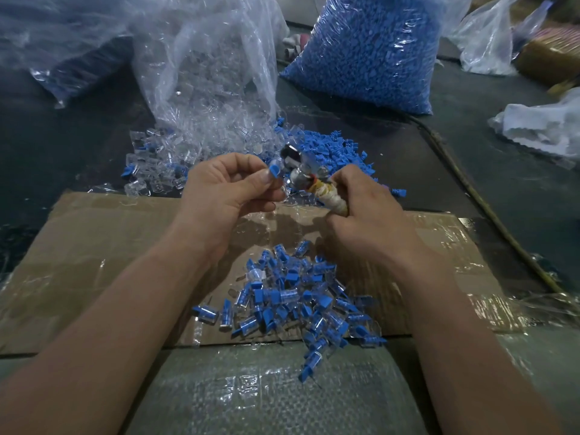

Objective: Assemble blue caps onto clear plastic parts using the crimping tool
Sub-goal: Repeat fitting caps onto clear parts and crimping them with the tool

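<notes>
My left hand (226,186) pinches a clear plastic part with a blue cap (275,171) at its fingertips. My right hand (364,211) grips the tape-wrapped handle of the crimping tool (317,183), whose metal head sits right beside the cap. A heap of loose blue caps (332,149) lies just behind the hands. Loose clear parts (157,171) spill from an open clear bag (207,73) at the left. Below the hands, several assembled pieces (295,302) lie piled on a taped cardboard sheet (94,246).
A large bag full of blue caps (370,48) stands at the back right. Crumpled plastic bags (546,124) lie at the right edge. Another bag (62,51) lies at the back left. A cord (480,199) runs diagonally across the dark table at right.
</notes>
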